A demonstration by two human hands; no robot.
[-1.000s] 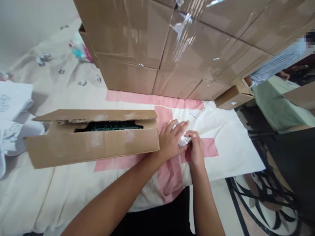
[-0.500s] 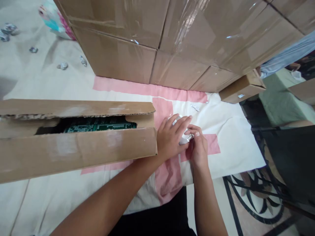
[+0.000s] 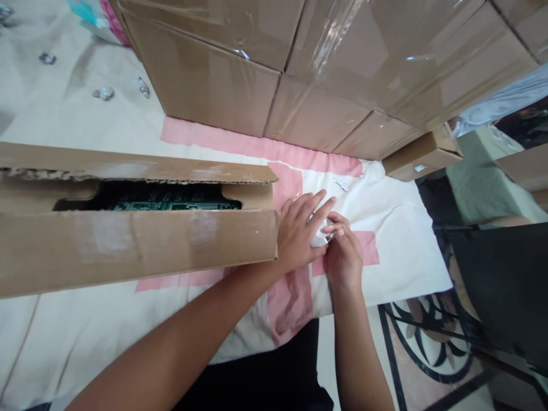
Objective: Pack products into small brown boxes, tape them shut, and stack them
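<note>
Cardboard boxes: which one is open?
The long box beside the left hand: its top flap is raised, showing green circuit boards. The stacked boxes behind it are taped shut.

Bright, soft, even light from above. Glare streaks on taped boxes (image 3: 342, 40). Faint shadow under left hand (image 3: 299, 234) on cloth (image 3: 398, 228). Carton (image 3: 137, 245) interior dark. Right edge dim. Wide-angle bending toward edges; near forearms slightly soft.
</note>
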